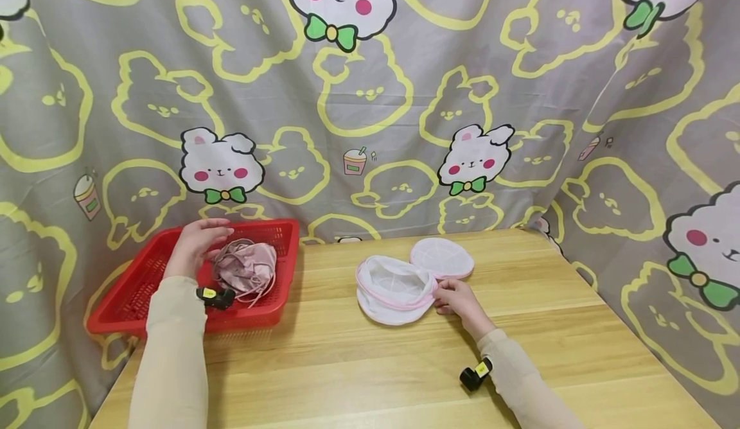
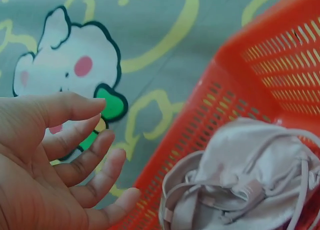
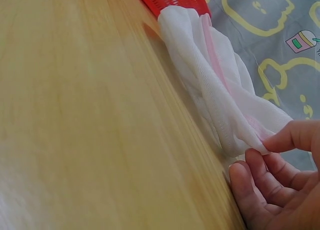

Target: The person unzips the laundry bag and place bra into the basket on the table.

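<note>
A white mesh laundry bag (image 1: 396, 316) with pink trim stands on the wooden table, its round lid (image 1: 442, 257) folded back to the far right. My right hand (image 1: 459, 302) pinches the bag's edge at its right side; the right wrist view shows thumb and fingertip on the white mesh (image 3: 200, 85). Over the red basket (image 1: 283, 288) hovers my left hand (image 1: 199, 244), fingers loosely spread with nothing in them. Beside it, inside the basket, lies a crumpled pale pink cloth item with thin straps (image 1: 251, 267), seen closer as a bundle (image 2: 240, 175) in the left wrist view.
The wooden table (image 1: 347, 365) reaches back to a grey curtain (image 1: 381, 191) printed with yellow outlines and white rabbits. The basket's slotted wall (image 2: 205, 105) rises around the pink bundle. The curtain also hangs along the right side.
</note>
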Action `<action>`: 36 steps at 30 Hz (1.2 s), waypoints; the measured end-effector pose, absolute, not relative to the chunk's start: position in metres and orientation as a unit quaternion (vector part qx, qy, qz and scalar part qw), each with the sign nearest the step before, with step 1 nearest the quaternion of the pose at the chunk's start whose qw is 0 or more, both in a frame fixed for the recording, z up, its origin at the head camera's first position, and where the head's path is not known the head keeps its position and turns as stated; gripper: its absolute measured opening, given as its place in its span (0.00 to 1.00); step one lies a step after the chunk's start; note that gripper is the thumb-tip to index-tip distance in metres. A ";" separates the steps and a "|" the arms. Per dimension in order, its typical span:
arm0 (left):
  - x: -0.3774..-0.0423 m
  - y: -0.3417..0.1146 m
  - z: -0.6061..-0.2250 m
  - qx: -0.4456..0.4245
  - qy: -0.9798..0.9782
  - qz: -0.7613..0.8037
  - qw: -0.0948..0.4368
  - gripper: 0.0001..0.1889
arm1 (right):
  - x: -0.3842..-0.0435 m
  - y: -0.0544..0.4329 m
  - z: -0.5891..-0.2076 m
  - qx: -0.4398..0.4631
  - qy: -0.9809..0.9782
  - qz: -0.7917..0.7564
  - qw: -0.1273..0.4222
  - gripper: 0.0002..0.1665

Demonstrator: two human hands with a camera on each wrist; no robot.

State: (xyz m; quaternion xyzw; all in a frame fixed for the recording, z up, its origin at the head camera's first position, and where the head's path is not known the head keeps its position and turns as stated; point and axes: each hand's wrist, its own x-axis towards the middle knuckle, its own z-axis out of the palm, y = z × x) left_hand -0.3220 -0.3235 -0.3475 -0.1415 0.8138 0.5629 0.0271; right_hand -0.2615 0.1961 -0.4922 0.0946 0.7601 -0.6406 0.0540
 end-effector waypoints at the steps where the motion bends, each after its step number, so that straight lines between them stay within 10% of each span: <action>1: -0.321 -0.322 -0.346 -0.138 0.814 0.563 0.026 0.32 | -0.262 0.196 -0.492 0.093 0.760 -0.641 0.054 0.05; 36: -0.296 -0.254 -0.329 -0.057 0.811 0.581 -0.030 0.30 | -0.266 0.237 -0.468 0.044 0.744 -0.659 0.102 0.04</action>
